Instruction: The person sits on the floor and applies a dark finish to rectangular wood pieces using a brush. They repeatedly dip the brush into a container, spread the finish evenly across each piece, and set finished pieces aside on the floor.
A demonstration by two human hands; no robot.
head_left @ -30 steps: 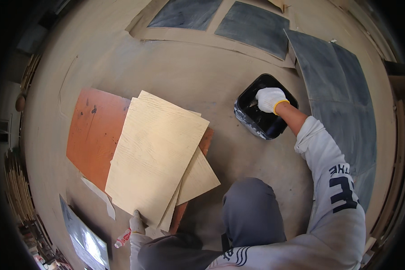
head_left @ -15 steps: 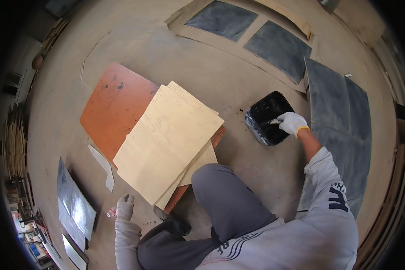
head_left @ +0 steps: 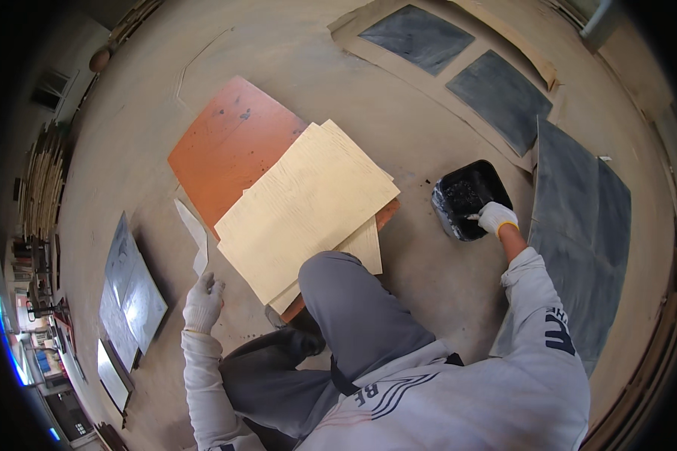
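Observation:
My right hand [head_left: 498, 219], in a white knitted glove with a yellow cuff, is closed on a short pale handle [head_left: 472, 217]. The handle reaches into a black square bucket [head_left: 474, 180] with whitish smears on its side; its far end cannot be made out. On the left, my gloved left hand [head_left: 203, 302] hangs with its fingers partly spread and nothing visible in them. It is nearest to a narrow white strip [head_left: 194, 234] on the floor. Between my hands lies a stack of pale wood-grain sheets [head_left: 308, 207], on top of an orange-brown board [head_left: 237, 143].
Dark grey panels [head_left: 579, 218] lie along the right, and two more dark panels [head_left: 500, 101] rest on brown sheeting at the far right. Shiny grey panels [head_left: 132, 293] lie at the left. Bundled wooden strips [head_left: 41, 180] stand by the left wall. My bent knee [head_left: 335, 278] is beside the stack.
The whole view has shifted. My left hand has moved forward, closer to the white strip, with its fingers looser. My right hand stays at the bucket, gripping the handle.

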